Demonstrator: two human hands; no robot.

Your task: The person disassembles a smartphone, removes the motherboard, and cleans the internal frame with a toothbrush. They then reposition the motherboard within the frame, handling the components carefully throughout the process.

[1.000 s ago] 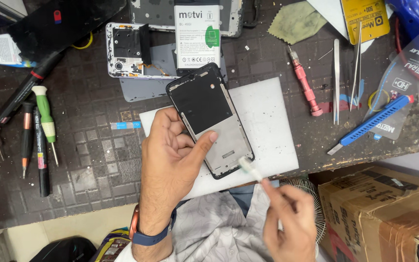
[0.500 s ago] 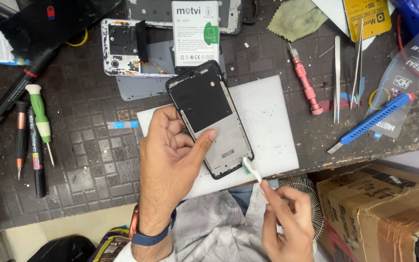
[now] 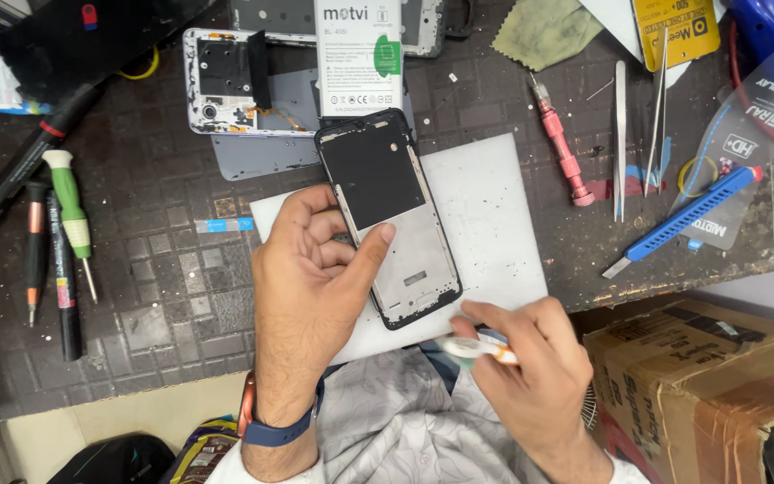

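The left hand (image 3: 315,269) holds a black phone frame (image 3: 389,215) against a white mat (image 3: 485,215) on the dark bench (image 3: 154,296), its grip closed around the frame's left edge with the thumb pressed flat on the grey inner plate and the fingers curled under the side. The frame lies tilted, its top end toward the far side of the bench and its bottom end near the front edge of the mat. The right hand (image 3: 530,367) sits just below the frame's lower corner, its grip pinched tight on a small white and orange tool (image 3: 477,348), possibly a brush or tube, though the tip is blurred and hard to tell. Beyond the frame lie a white phone battery (image 3: 358,54) and an opened phone back (image 3: 226,85). To the right are a pink screwdriver (image 3: 562,143), metal tweezers (image 3: 620,134) and a blue pry tool (image 3: 683,220). At left, a green-handled screwdriver (image 3: 72,211) rests among other drivers. A cardboard box (image 3: 709,376) stands beside the right hand, below the bench edge.
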